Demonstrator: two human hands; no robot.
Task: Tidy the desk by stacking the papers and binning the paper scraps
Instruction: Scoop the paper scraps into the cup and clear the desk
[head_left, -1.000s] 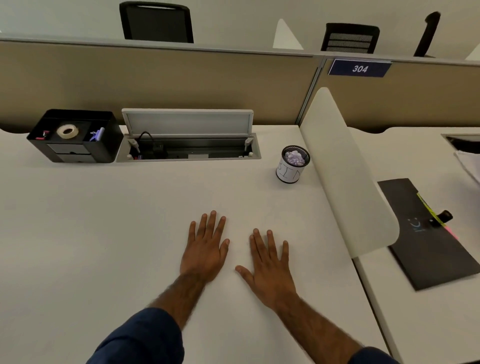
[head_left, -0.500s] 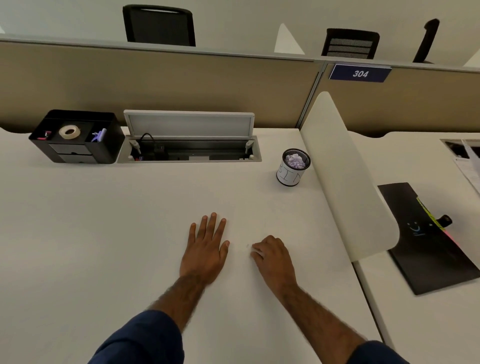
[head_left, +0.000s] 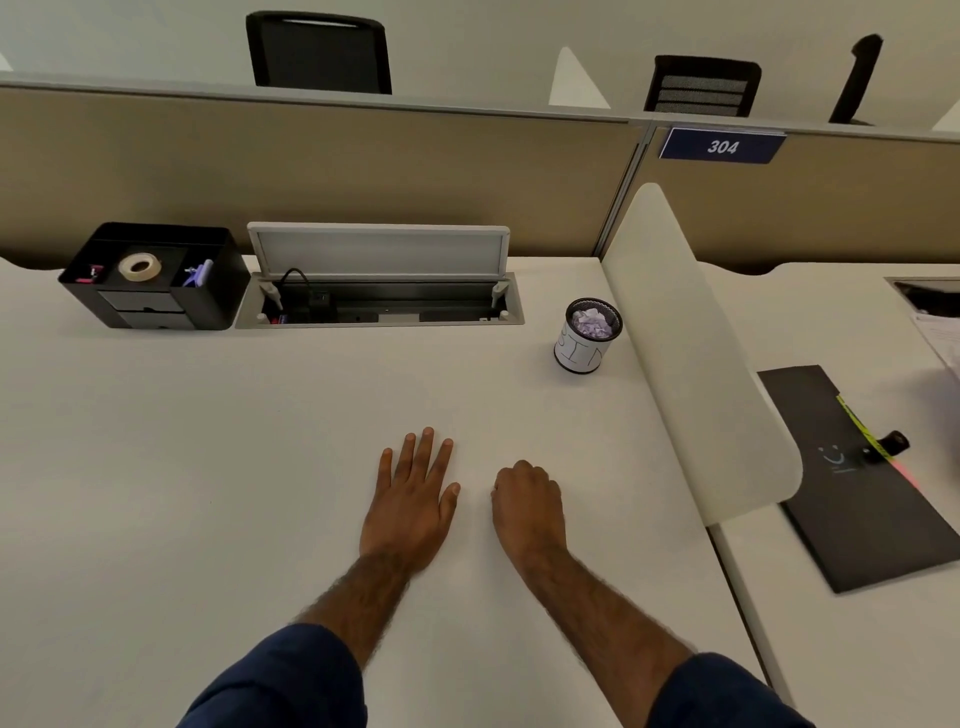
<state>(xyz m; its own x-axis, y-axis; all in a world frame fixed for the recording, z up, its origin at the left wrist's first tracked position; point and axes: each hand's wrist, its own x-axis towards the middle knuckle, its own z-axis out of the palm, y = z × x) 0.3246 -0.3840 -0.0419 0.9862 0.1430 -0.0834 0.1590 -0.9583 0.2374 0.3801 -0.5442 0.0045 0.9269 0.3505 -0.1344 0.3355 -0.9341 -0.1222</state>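
Head view, bin: a small mesh cup (head_left: 587, 345) with a white paper wrap stands upright at the far right of the desk (head_left: 208, 467), its mouth open upward, just beside a white divider panel (head_left: 701, 364).
Scraps: crumpled lilac paper scraps (head_left: 592, 322) sit inside the cup, up near its rim.
Direction from the fingers: the cup lies ahead of the right hand and a little to its right, well apart from it, with nothing standing between.
Right hand (head_left: 527, 506): knuckles up on the desk, fingers curled under. No scrap shows, and I cannot tell whether one is tucked beneath.
Left hand (head_left: 410, 499): flat, palm down, fingers straight and slightly spread, holding nothing, near the right hand.
Nearer hand: the right, so I judge any carry to the cup falls to it, forward and slightly rightward.
Papers: sheets (head_left: 940, 332) show at the far right edge, cropped, on the neighbouring desk beyond a black folder (head_left: 872, 519).
Farther off: a black organiser (head_left: 150, 306) holding a tape roll (head_left: 139, 266) sits far left, with an open cable tray (head_left: 379, 306) beside it.
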